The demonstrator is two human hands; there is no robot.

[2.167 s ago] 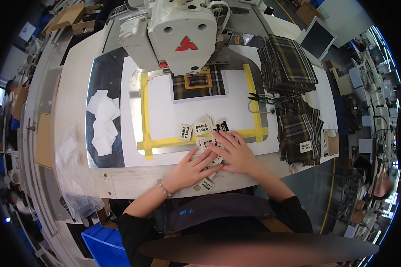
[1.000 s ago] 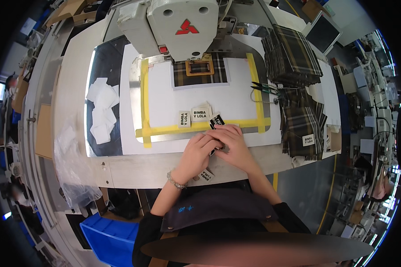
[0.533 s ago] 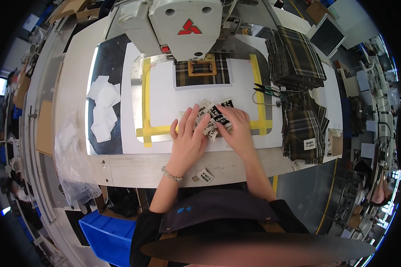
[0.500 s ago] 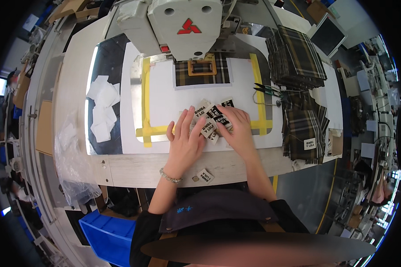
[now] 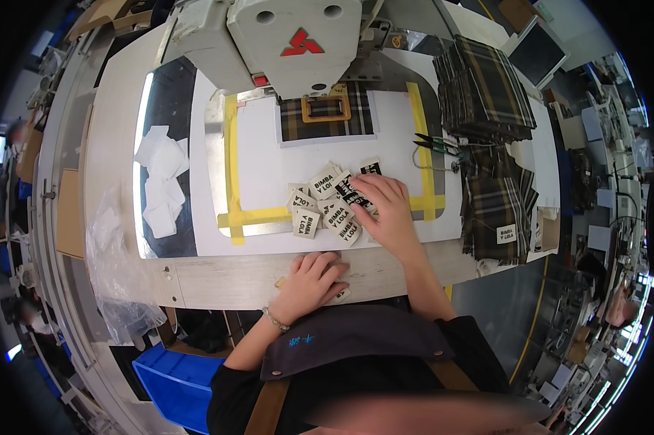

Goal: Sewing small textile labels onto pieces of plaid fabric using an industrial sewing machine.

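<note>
Hands sit apart in my head view. Nearest me, the left hand (image 5: 311, 285) rests on the front strip of the tabletop (image 5: 218, 281), fingers bent and slightly spread; a small label (image 5: 341, 295) peeks out under its fingertips, and I can't tell whether they pinch it.

Farther in, the right hand (image 5: 386, 212) lies at the right side of a loose heap of cream labels (image 5: 337, 216), thumb and fingers curled over black labels (image 5: 347, 190); I can't make out whether it grips one. That heap overlaps the yellow tape (image 5: 262, 215) on a white sheet (image 5: 265, 167).

To the right I see plaid pieces (image 5: 490, 203), then green-handled snips (image 5: 437, 143); white squares (image 5: 166, 192) lie left. Beyond, a tan frame (image 5: 325, 120) sits on plaid cloth (image 5: 327, 133) under the machine head (image 5: 294, 65).
</note>
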